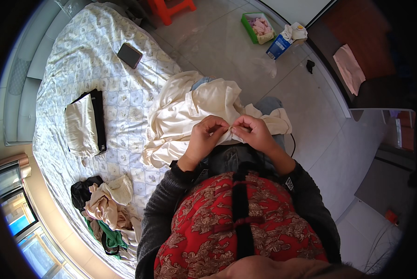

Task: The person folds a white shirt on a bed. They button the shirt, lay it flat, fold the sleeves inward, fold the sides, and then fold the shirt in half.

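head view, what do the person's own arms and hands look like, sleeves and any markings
The left hand and right hand are bare, without gloves. The left sleeve and right sleeve are long, dark grey and soft-looking, ending at the wrists. A small black patch with pale markings shows near the right cuff; its details are too small to tell.

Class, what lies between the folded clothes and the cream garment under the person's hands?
In the head view, only patterned sheet shows between the folded clothes and the cream garment.
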Available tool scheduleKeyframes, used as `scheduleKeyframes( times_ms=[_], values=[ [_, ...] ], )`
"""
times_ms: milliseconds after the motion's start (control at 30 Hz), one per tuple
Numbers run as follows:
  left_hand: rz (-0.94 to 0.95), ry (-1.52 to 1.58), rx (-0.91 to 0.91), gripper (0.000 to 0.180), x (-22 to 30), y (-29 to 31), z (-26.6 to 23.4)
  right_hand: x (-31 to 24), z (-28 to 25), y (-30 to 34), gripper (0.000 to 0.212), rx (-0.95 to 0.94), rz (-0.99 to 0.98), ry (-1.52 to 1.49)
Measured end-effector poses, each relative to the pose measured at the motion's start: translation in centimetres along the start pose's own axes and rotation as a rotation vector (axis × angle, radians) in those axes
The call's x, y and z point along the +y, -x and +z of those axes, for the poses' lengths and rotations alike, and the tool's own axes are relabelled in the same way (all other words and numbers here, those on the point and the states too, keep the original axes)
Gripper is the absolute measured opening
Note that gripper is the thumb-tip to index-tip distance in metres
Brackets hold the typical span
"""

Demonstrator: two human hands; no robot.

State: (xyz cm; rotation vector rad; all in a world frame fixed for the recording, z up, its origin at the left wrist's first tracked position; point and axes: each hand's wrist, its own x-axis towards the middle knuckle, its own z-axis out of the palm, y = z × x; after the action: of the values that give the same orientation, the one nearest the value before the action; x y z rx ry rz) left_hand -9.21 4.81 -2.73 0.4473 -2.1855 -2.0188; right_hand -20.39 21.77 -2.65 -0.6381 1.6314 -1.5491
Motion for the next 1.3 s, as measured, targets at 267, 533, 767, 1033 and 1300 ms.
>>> scheduleKeyframes(
  times_ms=[267,533,767,1033,1300],
  values=[
    [0.036,0.042,0.02,0.013,0.6,0.1,0.1,0.4,-0.2,-0.3,0.013,-0.034,-0.017,-0.025],
    [0.004,0.014,-0.062,0.016,1.2,0.2,0.1,-0.4,0.1,-0.1,0.014,0.023,-0.049,0.052],
    [-0.34,0.478,-0.005,0.013,-0.3,0.0,-0.1,-0.6,0.1,-0.9,0.017,-0.002,-0.004,0.059],
    [-0.273,0.604,-0.03,0.023,-1.0,-0.3,-0.5,0.7,0.3,-1.3,0.016,-0.011,0.117,-0.083],
    [-0.246,0.702,-0.033,0.024,-0.2,0.0,-0.8,0.4,1.0,-1.4,0.004,-0.036,-0.045,-0.2]
  ],
)
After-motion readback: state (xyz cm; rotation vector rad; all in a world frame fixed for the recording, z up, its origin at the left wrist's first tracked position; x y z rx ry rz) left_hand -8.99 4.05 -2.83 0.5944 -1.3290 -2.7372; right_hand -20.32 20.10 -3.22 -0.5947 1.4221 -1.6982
